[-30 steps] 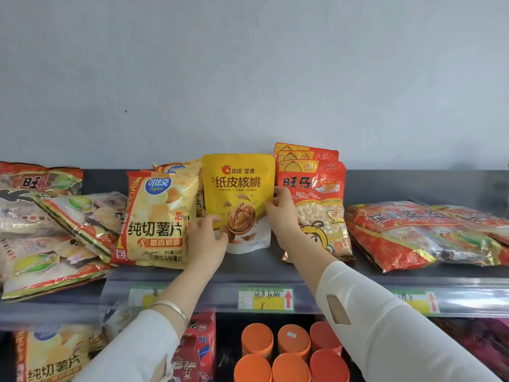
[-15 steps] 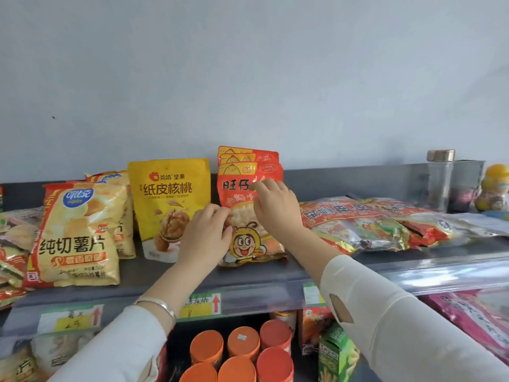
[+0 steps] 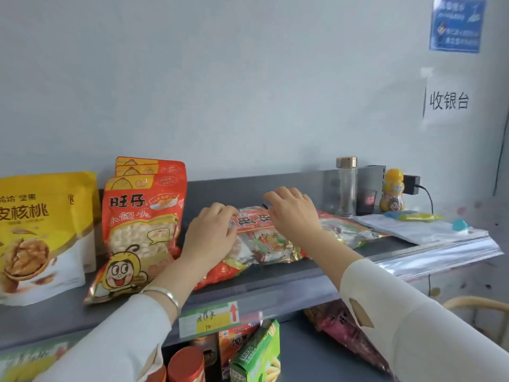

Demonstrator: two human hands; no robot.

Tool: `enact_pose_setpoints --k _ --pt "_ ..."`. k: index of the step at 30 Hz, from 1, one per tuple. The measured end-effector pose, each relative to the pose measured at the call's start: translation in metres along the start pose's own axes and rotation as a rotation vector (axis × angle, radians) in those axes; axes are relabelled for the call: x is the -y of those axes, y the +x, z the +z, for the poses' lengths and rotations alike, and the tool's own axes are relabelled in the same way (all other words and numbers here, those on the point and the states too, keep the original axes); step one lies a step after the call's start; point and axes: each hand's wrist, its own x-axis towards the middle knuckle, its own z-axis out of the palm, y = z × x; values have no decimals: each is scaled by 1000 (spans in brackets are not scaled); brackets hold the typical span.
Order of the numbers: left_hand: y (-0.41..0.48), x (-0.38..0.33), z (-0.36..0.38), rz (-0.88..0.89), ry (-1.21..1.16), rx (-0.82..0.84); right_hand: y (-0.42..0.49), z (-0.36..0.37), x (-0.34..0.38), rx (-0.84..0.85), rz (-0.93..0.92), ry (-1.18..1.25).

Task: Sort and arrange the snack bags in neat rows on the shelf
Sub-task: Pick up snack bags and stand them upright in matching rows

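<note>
The grey shelf (image 3: 278, 281) runs across the view, and its left part already holds bags standing upright. The biggest is a yellow walnut pouch (image 3: 35, 232) at the far left. At its 3 o'clock, just beside it, a short row of red bun-snack bags (image 3: 143, 216) stands one behind another.

At 3 o'clock from that row lies a flat red-and-clear candy bag (image 3: 270, 245), face up. Its long axis runs roughly from 8 o'clock to 2 o'clock along the shelf. A second flat bag (image 3: 348, 230) lies partly under it toward 3 o'clock.

Both hands are on the candy bag. The left hand (image 3: 212, 235) covers its 9 o'clock end, with fingers curled over the printed header. The right hand (image 3: 292, 213) is on its 12 o'clock edge, fingers bent down over the far rim and seemingly gripping it. The left hand is nearer the standing row, so tipping the bag upright would probably pivot about that end.

A glass bottle (image 3: 346, 186) and a small yellow drink bottle (image 3: 394, 193) stand at the back toward 2 o'clock.
</note>
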Motion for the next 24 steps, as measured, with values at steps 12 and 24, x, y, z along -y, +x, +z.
enact_pose_setpoints --k 12,24 --pt "60 -104 59 207 195 223 -17 23 -138 283 278 3" --pt "66 -158 98 135 437 508 -18 45 -159 572 561 405"
